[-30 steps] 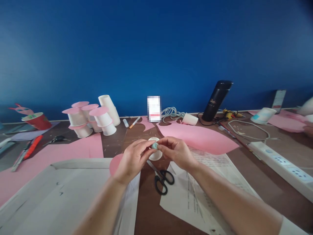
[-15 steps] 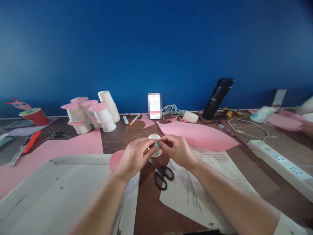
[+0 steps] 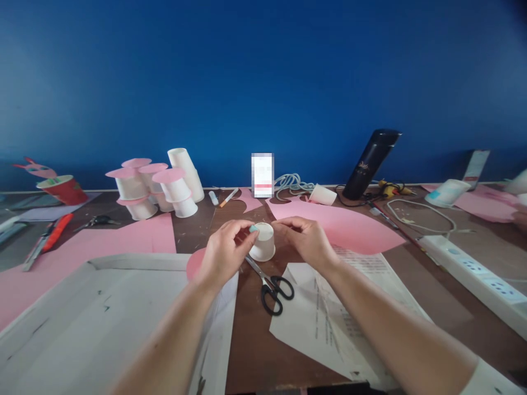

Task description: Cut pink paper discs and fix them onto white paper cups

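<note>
A white paper cup [image 3: 263,248] stands upside down on the brown table between my hands. My left hand [image 3: 228,249] is at the cup's left side, thumb and forefinger pinching a small teal lump [image 3: 253,228] near the top of the cup. On the other side, my right hand [image 3: 309,241] has its thumb and forefinger pinched together close to the cup's upper edge; whatever may be between them is too small to make out. Black-handled scissors [image 3: 275,293] lie just in front of the cup. A pink paper disc [image 3: 195,263] shows partly behind my left hand.
Several stacked cups with pink discs [image 3: 172,189] stand at the back left. Pink paper [image 3: 341,222], a leaning black bottle [image 3: 370,164] and a white power strip [image 3: 473,269] are to the right. An orange cutter [image 3: 57,231] lies left. Another person's hand [image 3: 519,218] shows at the right edge.
My hands have parted from above the cup, the right one moving right. The teal lump, earlier between both hands, is now in the left fingers, and the cup's top is uncovered.
</note>
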A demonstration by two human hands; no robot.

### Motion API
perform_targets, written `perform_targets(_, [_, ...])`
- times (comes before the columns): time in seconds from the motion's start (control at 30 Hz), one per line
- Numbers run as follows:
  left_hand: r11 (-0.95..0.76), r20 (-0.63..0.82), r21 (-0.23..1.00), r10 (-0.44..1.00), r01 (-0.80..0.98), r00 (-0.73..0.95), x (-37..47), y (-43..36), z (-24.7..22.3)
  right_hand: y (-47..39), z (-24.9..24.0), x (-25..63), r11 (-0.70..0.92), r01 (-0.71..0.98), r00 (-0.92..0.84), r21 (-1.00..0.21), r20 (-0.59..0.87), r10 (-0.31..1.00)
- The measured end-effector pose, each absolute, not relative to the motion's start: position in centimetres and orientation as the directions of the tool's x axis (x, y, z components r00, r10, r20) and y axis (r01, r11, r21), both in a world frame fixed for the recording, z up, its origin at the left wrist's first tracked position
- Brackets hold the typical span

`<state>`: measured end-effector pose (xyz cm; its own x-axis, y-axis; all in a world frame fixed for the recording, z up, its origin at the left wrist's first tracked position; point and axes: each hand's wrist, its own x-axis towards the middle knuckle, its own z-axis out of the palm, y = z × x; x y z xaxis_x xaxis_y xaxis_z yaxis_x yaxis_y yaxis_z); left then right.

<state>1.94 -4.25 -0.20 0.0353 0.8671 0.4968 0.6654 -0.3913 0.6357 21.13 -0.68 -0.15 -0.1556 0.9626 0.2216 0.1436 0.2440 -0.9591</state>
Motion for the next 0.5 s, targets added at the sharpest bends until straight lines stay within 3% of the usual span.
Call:
perform_targets(0.33, [-0.389, 0.489, 0.656, 0.872, 0.647, 0.028, 2.0, -4.2, -0.3, -0.4, -1.2, 20.5, -0.061, 0.006, -0.203, -0.998, -0.061, 0.977])
perform_targets(0.5, [-0.372, 0.468, 0.671, 0.883, 0.641, 0.023, 2.0, -4.2, -0.4, -0.1, -1.3, 20.9, 0.079, 0.106, -0.219, -0.991, 0.055, 0.974])
